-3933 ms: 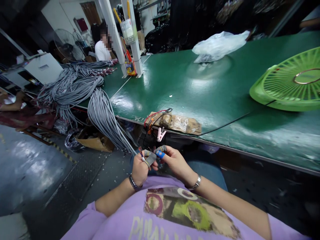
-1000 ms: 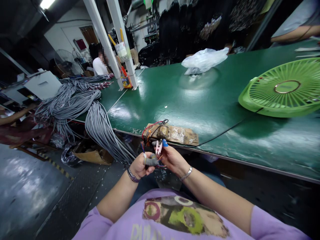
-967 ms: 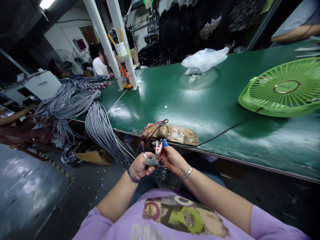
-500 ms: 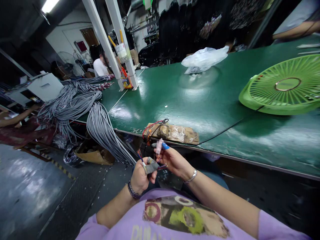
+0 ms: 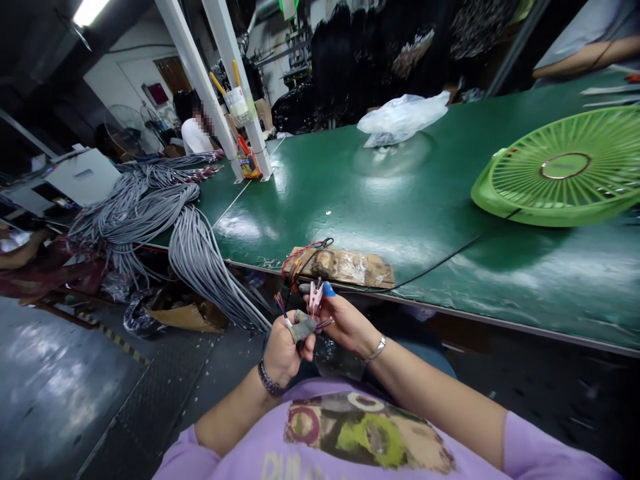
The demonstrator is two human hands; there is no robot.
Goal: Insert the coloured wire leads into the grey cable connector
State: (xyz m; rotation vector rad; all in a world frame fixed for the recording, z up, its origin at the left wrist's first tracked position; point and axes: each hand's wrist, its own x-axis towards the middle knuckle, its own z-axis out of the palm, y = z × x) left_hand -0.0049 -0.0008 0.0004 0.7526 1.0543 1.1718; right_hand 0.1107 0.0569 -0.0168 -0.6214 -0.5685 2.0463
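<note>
My left hand [image 5: 283, 350] is closed on the end of a grey cable, with thin coloured wires [image 5: 281, 305] fanning out above its fingers. Grey tape or cots wrap its thumb and a fingertip. Close beside it, my right hand [image 5: 347, 325] pinches a small pale pink clip [image 5: 315, 297] that looks like a clothespin; a blue cover sits on one of its fingertips. More coloured wire ends [image 5: 326, 323] stick out between the two hands. Just beyond, at the table edge, lies a worn wooden block [image 5: 345, 267] with red and black leads fixed to it.
A thick bundle of grey cables [image 5: 200, 267] hangs over the edge of the green table [image 5: 310, 193] on the left. A green fan [image 5: 560, 167] lies at right, its black cord running to the block. A plastic bag [image 5: 403, 117] and white posts [image 5: 220, 80] stand farther back. Other people sit nearby.
The pink clip has turned in my right hand, so that its two prongs now show. Both hands stay close together; the whole view has shifted slightly.
</note>
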